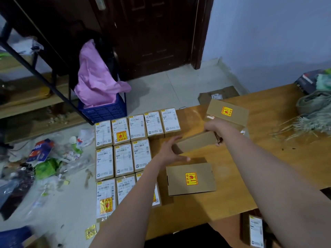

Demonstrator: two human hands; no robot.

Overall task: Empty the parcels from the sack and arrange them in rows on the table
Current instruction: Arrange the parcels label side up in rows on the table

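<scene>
Parcels lay in 3 rows along the worktop's left edge, labels up: 5 in the far row, 3 in the middle row, and 3 in the near row, the last partly hidden by the left forearm. The middle row stopped short, leaving bare wood beside its third parcel.

The held parcel, plain side showing, sat in that gap's direction, between both hands. The right hand gripped its far end, fingers curled over the edge. The left hand was spread, fingers straight, at or just beside the near-left corner; whether it touched could not be told.

2 more loose boxes waited: the near box with a yellow sticker lay just beside the left hand, and the far box lay behind the right hand. The sack slumped at the far right edge, its frayed strands spilling over the wood.

Judged from here, the main risk was the held parcel sliding down crooked and knocking the middle row askew, since only 1 hand truly gripped it. The left forearm passed low over the near row and could drag those parcels toward the left edge, where the floor was already littered with rubbish.
</scene>
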